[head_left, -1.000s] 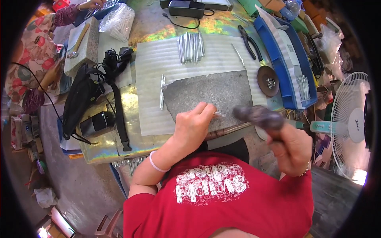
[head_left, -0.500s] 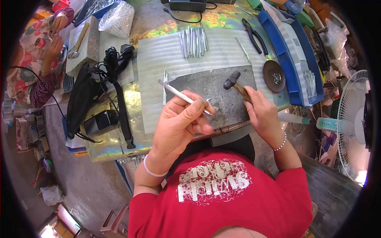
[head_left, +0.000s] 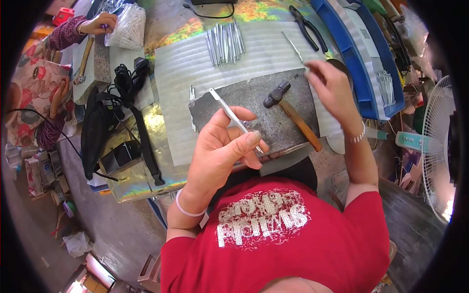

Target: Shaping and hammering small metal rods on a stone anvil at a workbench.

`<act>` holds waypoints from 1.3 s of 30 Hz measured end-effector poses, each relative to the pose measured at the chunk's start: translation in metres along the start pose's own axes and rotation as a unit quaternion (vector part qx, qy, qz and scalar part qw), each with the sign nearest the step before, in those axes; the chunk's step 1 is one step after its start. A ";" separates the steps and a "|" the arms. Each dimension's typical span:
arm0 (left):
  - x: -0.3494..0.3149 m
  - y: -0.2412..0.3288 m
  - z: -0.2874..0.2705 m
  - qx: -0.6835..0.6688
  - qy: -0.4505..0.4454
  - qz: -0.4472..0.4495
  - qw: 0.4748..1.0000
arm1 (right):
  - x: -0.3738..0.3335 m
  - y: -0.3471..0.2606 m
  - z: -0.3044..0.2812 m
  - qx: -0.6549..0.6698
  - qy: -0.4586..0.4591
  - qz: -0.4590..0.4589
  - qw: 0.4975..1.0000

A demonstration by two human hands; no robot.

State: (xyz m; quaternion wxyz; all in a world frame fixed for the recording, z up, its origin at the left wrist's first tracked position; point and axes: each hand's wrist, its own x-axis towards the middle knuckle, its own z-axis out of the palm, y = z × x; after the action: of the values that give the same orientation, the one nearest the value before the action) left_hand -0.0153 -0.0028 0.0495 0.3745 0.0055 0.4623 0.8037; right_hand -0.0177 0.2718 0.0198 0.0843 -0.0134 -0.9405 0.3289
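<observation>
Nearest, the left hand (head_left: 217, 144) grips a slim silver rod (head_left: 223, 105) between thumb and curled fingers, holding it tilted above the near left part of a dark grey slab (head_left: 264, 117). A hammer (head_left: 298, 122) lies on that slab, its head toward the middle and its wooden handle reaching past the near edge of the slab. The right hand (head_left: 337, 95) is loosely open beyond the handle, fingers half bent, overlapping a brown round dish (head_left: 344, 67); its fingertips are beside a thin pointed tool (head_left: 293, 47), though whether they touch it I cannot tell. Farther off, black-handled pliers (head_left: 309, 30) and a row of silver rods (head_left: 224, 45) lie on a white sheet (head_left: 171, 68) covering the desk (head_left: 141, 188). At far left, a co-worker's hand (head_left: 100, 23) is at a clear plastic bag (head_left: 128, 29).
</observation>
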 end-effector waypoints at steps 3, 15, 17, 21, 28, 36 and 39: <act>0.001 -0.003 -0.002 -0.033 -0.001 -0.011 0.999 | 0.044 0.039 0.014 -0.043 0.008 -0.014 0.999; -0.008 0.001 0.002 0.123 0.011 0.046 0.991 | 0.114 0.081 0.042 -0.228 -0.041 0.021 0.973; -0.009 -0.001 -0.001 0.136 -0.021 0.065 0.988 | 0.109 0.079 0.026 -0.099 -0.046 0.025 0.994; -0.011 -0.010 -0.005 0.226 -0.004 0.106 0.968 | 0.047 0.008 -0.023 0.123 -0.062 0.047 0.989; -0.015 -0.034 0.008 0.187 -0.049 0.079 0.978 | -0.076 -0.087 -0.020 0.417 -0.163 0.085 0.890; -0.038 -0.045 0.017 0.164 -0.058 0.142 0.974 | -0.100 -0.114 -0.006 0.383 -0.100 0.046 0.917; -0.045 -0.046 0.020 0.160 -0.051 0.142 0.976 | -0.097 -0.113 -0.004 0.264 -0.038 -0.117 0.957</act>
State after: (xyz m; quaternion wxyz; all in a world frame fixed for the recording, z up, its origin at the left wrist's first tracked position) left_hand 0.0515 -0.0020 0.0417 0.2738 0.1718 0.5596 0.7631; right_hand 0.0824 0.1781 0.0785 0.0872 0.1318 -0.8174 0.5539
